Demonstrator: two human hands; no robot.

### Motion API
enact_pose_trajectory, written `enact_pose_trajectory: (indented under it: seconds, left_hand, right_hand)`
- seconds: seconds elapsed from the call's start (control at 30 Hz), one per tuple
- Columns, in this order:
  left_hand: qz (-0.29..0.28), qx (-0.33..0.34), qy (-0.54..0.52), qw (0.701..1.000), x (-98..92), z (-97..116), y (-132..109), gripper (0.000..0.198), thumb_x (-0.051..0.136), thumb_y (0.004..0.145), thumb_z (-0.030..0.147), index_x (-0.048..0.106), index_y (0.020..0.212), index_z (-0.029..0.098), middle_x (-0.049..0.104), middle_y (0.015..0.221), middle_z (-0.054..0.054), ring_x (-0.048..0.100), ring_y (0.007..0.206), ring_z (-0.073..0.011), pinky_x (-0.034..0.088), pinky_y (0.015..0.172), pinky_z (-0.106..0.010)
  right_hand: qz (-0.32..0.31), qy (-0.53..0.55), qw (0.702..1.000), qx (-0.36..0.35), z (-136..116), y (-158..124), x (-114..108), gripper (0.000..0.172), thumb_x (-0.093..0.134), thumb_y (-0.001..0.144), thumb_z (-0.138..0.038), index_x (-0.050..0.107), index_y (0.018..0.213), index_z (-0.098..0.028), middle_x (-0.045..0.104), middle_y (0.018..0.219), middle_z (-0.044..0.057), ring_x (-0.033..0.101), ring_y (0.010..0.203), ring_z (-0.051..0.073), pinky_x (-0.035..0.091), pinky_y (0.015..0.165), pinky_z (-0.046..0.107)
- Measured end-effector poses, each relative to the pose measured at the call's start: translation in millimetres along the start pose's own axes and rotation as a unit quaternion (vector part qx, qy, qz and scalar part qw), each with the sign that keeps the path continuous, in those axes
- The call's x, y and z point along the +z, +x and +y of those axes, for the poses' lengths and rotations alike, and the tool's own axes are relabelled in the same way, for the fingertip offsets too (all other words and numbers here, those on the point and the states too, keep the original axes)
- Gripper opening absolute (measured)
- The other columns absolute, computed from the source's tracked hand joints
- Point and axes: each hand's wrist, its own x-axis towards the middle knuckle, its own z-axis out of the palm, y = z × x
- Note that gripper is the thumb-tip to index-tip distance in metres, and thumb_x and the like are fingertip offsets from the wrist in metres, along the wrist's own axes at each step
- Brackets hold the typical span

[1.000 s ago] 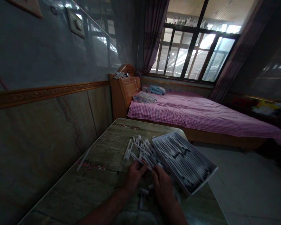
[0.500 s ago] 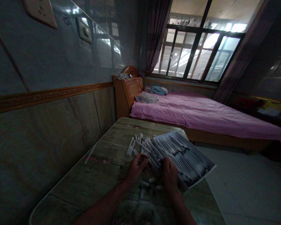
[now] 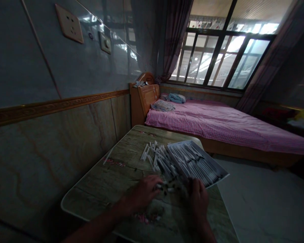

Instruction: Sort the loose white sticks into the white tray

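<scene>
Seemingly piece-handling step: left hand half-curled beside tiny black pieces, right hand at shallow pale rectangular box, both grips unclear; slim white sticks beyond left hand. Next move likely needs fine pinch.

Two bare hands at work around a shallow tray of slim white sticks.
Left of the tray, a loose pile of white tubes lies on the table; nearer than the pile, the blurred left hand reaches small dark pieces. The right hand, fingers curled, is at the tray's near edge; its grip is unclear. Beyond the tray stands a pink-covered bed.
</scene>
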Motion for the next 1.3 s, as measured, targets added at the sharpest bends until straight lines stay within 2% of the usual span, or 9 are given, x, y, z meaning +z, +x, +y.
enact_pose_trajectory:
  seconds: [0.03,0.13,0.27,0.43,0.63,0.77,0.87,1.03,1.3]
  left_hand:
    - [-0.052,0.028,0.048,0.997,6.1,3,-9,0.038,0.063,0.086,0.030,0.060,0.124,0.027,0.057,0.138,-0.007,0.044,0.133,-0.0282,0.035,0.111,-0.048]
    - [-0.142,0.068,0.156,0.975,27.0,8,-26,0.074,0.072,0.076,0.036,0.040,0.143,0.034,0.025,0.160,-0.011,0.017,0.146,-0.0372,0.016,0.113,-0.066]
    - [-0.169,0.057,0.215,0.960,45.0,3,-16,0.085,0.070,0.077,0.041,0.027,0.150,0.032,0.011,0.162,-0.015,0.006,0.148,-0.0387,0.011,0.112,-0.069]
    - [-0.149,0.068,0.226,0.960,44.5,-14,15,0.083,0.068,0.078,0.046,0.029,0.149,0.032,0.011,0.163,-0.014,0.007,0.148,-0.0380,0.011,0.113,-0.066]
    - [-0.053,0.117,0.216,0.968,42.8,-30,45,0.058,0.058,0.086,0.046,0.044,0.141,0.030,0.027,0.159,-0.010,0.020,0.146,-0.0334,0.016,0.115,-0.060]
    - [-0.025,0.144,0.233,0.961,50.6,-30,72,0.064,0.054,0.088,0.048,0.035,0.146,0.029,0.030,0.157,-0.012,0.020,0.146,-0.0322,0.016,0.115,-0.059]
    - [-0.025,0.135,0.249,0.959,58.5,-33,85,0.064,0.055,0.087,0.051,0.037,0.144,0.029,0.035,0.154,-0.014,0.024,0.145,-0.0333,0.017,0.114,-0.061]
    - [-0.030,0.115,0.259,0.959,56.4,-45,75,0.058,0.060,0.086,0.045,0.044,0.138,0.027,0.047,0.144,-0.013,0.033,0.140,-0.0314,0.019,0.115,-0.059]
    - [-0.056,0.112,0.270,0.955,22.1,-60,46,0.059,0.064,0.085,0.038,0.045,0.140,0.025,0.044,0.149,-0.014,0.033,0.141,-0.0322,0.022,0.114,-0.059]
  right_hand:
    - [0.006,-0.005,1.000,0.002,5,-4,-1,0.049,0.042,0.087,-0.065,0.050,0.065,-0.022,0.043,0.060,-0.005,0.039,0.058,0.013,0.032,0.054,0.025]
    - [0.009,-0.006,1.000,0.011,16,-11,-2,0.051,0.041,0.085,-0.068,0.054,0.069,-0.021,0.048,0.060,-0.004,0.042,0.059,0.014,0.034,0.055,0.026]
    - [0.022,0.001,1.000,0.007,19,-9,0,0.053,0.042,0.082,-0.071,0.056,0.071,-0.021,0.052,0.061,-0.003,0.044,0.061,0.015,0.036,0.059,0.026]
    - [0.026,0.002,0.999,0.023,24,-4,-1,0.052,0.041,0.083,-0.070,0.055,0.068,-0.021,0.051,0.062,-0.003,0.044,0.063,0.015,0.036,0.059,0.025]
    - [0.025,0.002,0.999,0.023,28,-3,0,0.055,0.042,0.081,-0.072,0.058,0.070,-0.021,0.055,0.064,-0.002,0.047,0.064,0.016,0.037,0.060,0.025]
    - [0.016,0.003,1.000,0.026,32,-1,2,0.056,0.042,0.081,-0.073,0.060,0.072,-0.020,0.060,0.065,0.000,0.050,0.064,0.016,0.039,0.061,0.026]
    - [0.026,0.008,0.999,0.026,36,0,2,0.056,0.044,0.080,-0.072,0.062,0.076,-0.019,0.064,0.069,0.002,0.053,0.068,0.018,0.040,0.064,0.026]
    - [0.024,0.011,0.999,0.028,36,-1,2,0.056,0.044,0.080,-0.073,0.062,0.078,-0.019,0.064,0.071,0.002,0.054,0.072,0.019,0.041,0.066,0.026]
    - [0.007,0.010,1.000,0.018,36,-2,4,0.054,0.044,0.082,-0.072,0.060,0.074,-0.021,0.058,0.065,-0.002,0.050,0.064,0.016,0.039,0.062,0.025]
